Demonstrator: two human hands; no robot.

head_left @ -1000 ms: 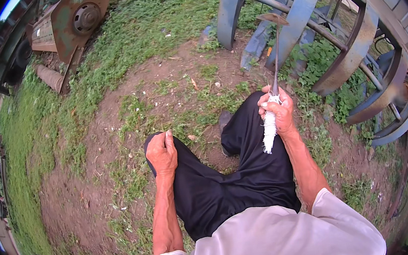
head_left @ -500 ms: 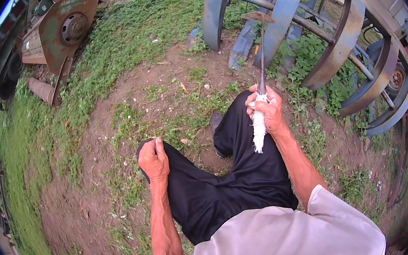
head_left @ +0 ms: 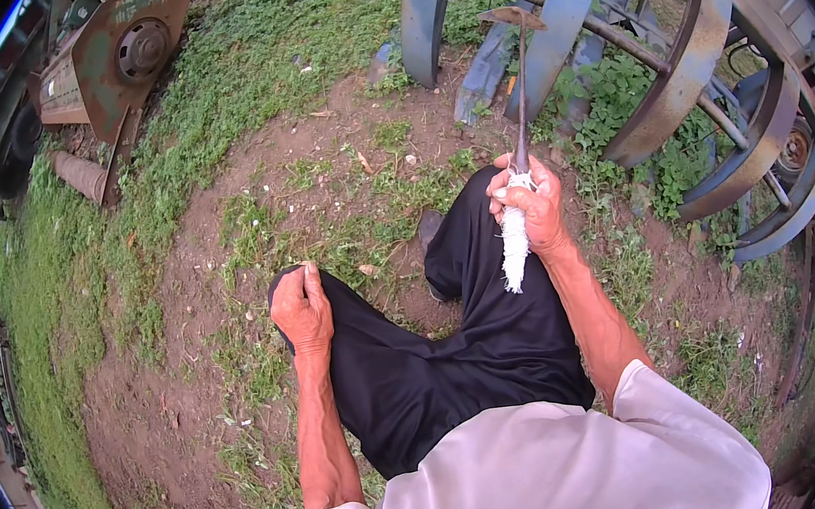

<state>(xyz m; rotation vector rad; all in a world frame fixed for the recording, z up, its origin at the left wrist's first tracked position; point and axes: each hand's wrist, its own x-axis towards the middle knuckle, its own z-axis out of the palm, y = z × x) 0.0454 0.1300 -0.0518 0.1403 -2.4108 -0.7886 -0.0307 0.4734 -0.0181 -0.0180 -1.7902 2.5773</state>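
My right hand (head_left: 528,202) is wrapped around the handle of a hand hoe (head_left: 517,247), above my right knee. White string or cloth strips bind the handle, and the bound end hangs below my fingers. From the grip a thin dark shaft runs up and away to a flat, rusty blade (head_left: 512,17) set crosswise. In this view the blade overlaps the blue metal frame. On my left knee rests my left hand (head_left: 301,305), its fingers curled in and the thumb lying along them. Nothing shows in it, though its palm side is hidden.
A blue machine frame with curved metal bars (head_left: 558,31) stands ahead to the right, weeds growing among its bars. Far left is a rusty machine (head_left: 119,56) with a roller (head_left: 80,177). Patchy grass and bare soil (head_left: 158,404) surround my legs, clad in dark trousers (head_left: 442,381).
Both hands and the hoe sit nearly as before, slightly higher in the picture. The view has shifted a little. Both grips look the same.
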